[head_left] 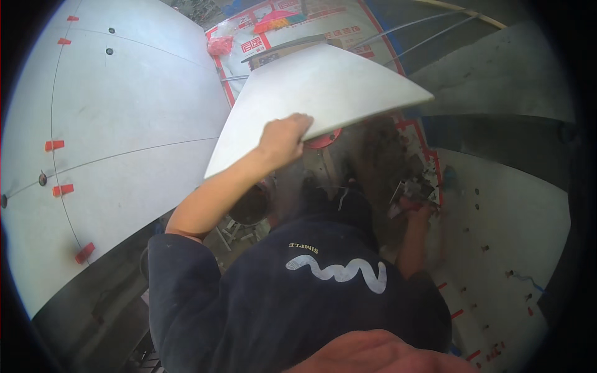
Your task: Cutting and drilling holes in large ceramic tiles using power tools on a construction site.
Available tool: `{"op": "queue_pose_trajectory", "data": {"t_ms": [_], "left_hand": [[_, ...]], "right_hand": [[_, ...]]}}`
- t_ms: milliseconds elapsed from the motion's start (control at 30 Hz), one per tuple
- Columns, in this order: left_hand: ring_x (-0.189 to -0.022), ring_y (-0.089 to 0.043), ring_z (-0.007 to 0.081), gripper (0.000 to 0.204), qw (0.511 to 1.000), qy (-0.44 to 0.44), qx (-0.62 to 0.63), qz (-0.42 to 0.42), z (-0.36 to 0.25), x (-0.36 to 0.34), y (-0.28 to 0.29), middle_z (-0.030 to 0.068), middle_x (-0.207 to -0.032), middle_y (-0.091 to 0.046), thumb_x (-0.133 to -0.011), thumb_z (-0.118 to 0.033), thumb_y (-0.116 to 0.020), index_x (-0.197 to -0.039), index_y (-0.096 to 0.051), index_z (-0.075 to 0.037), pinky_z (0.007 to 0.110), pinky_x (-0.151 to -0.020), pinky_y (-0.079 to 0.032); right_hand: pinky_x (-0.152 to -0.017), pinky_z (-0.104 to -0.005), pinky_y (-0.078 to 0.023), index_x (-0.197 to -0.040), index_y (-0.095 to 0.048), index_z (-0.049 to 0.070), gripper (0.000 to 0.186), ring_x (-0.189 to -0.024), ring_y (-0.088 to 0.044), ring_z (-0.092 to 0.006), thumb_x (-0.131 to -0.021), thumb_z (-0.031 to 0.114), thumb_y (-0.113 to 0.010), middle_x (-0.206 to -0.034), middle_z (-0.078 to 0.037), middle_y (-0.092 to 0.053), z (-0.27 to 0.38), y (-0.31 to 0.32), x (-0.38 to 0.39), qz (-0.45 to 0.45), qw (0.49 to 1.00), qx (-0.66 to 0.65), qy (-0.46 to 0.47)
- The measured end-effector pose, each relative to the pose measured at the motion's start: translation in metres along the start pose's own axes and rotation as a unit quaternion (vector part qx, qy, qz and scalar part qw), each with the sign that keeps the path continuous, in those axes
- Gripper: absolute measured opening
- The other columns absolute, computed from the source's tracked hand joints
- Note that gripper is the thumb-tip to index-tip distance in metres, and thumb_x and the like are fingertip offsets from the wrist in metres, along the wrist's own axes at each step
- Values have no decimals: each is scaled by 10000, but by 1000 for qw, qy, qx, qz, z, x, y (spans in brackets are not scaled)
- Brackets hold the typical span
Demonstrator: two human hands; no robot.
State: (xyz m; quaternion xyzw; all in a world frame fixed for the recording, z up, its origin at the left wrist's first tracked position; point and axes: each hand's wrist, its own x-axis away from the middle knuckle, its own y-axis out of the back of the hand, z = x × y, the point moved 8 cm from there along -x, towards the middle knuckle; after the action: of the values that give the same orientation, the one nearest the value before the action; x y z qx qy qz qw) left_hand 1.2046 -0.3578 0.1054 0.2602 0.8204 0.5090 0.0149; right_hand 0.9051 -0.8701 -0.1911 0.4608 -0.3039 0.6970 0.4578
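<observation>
My left hand [283,137] grips the near edge of a large white tile [329,81], which is tilted across the upper middle of my view, with a pointed corner at the right. Lower at the right, my right hand [415,210] is closed on a grey metal tool [411,191], smeared with grey material and too unclear to name exactly. A red round object [323,142] shows partly under the tile's edge, beside a dusty, hazy area above my legs.
White tiled surfaces with red wedges [55,145] and dark round fittings fill the left. A pale panel [497,230] with small fittings stands at right. Printed protective sheeting [382,43], metal strips [423,34] and colourful items [280,22] lie beyond the tile; a dark bucket [249,205] sits below.
</observation>
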Motion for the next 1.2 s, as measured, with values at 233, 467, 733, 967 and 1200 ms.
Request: {"op": "queue_pose_trajectory", "data": {"t_ms": [233,467,733,967,1200], "left_hand": [[-1086,-630,366,430,998,15,61,-18,-6,41,-82,151,-1177,-642,-732,-8,-682,-1149,-584,-36,491,-806,-564],[-1115,-643,371,598,994,94,43,42,28,99,-162,150,-1312,-611,-743,27,-690,-1316,-550,-73,472,-845,-576],[-1279,-578,412,577,989,143,41,-18,62,147,-192,144,-1408,-570,-747,32,-702,-1297,-558,-67,496,-1031,-516],[-1335,-553,416,703,985,163,62,-12,41,147,-200,118,-1429,-584,-666,59,-725,-1334,-577,-102,509,-1081,-513],[-1281,-605,377,542,985,131,51,-96,-9,130,-180,126,-1322,-646,-712,78,-660,-1235,-644,-62,513,-1089,-494]], "right_hand": [[-1031,-643,-500,-1323,-615,12,462,-1255,-597,-428,-988,301,-480,-1361,-229,-619,-23,12,34,133,984,-100,-59],[-1058,-627,-476,-1356,-592,3,480,-1285,-576,-433,-978,269,-461,-1393,-236,-602,-51,21,-3,84,986,-53,-133],[-974,-581,-544,-1349,-591,10,471,-1165,-645,-404,-972,277,-497,-1298,-202,-657,-55,10,-42,89,984,53,-146],[-967,-587,-543,-1283,-611,7,398,-1134,-644,-400,-972,247,-547,-1260,-201,-663,-76,-16,-100,111,987,72,-96],[-950,-506,-574,-1312,-567,43,422,-1125,-614,-326,-1009,336,-543,-1289,-179,-612,-161,-49,-108,63,976,158,-134]]}}
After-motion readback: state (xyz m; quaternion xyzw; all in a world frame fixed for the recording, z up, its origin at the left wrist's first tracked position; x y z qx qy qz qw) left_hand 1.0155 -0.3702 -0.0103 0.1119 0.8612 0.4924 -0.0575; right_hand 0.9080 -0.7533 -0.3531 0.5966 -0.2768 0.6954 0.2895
